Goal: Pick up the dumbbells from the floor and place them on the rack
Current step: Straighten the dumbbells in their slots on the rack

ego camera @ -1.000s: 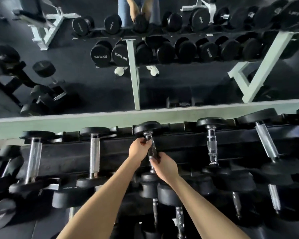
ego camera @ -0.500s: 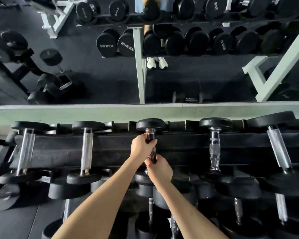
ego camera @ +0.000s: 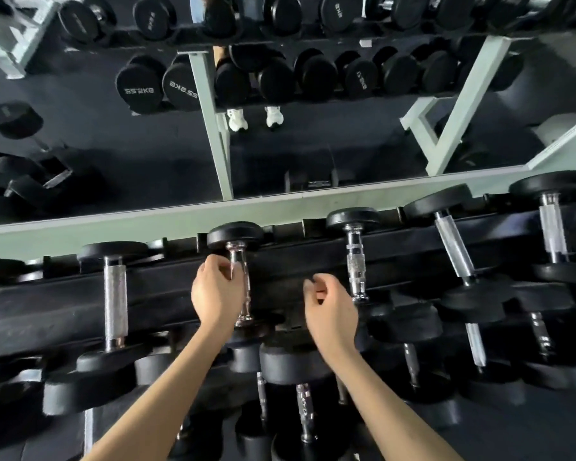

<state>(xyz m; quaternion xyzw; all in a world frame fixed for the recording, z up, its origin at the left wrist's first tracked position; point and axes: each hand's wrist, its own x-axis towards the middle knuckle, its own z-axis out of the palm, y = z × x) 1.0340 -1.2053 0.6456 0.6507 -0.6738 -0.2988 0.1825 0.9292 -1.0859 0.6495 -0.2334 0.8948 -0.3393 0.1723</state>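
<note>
A black dumbbell (ego camera: 243,284) with a chrome handle lies across the top tier of the dark rack (ego camera: 64,304), its far head against the pale green ledge. My left hand (ego camera: 215,296) sits just left of the handle. Its loosely curled fingertips are at the handle's upper part and are not wrapped round it. My right hand (ego camera: 330,311) hovers to the right of that dumbbell, off the handle, fingers loosely curled and holding nothing. It is close to the neighbouring dumbbell (ego camera: 354,257).
Several more dumbbells fill the rack on both sides and on the lower tier (ego camera: 300,371). Beyond the green ledge (ego camera: 180,217) a mirror shows the rack, the floor and a person's white shoes (ego camera: 255,118).
Both hands gripped the dumbbell's handle before. Now my right hand has let go and moved right, my left hand has loosened its grip, and the view has tilted.
</note>
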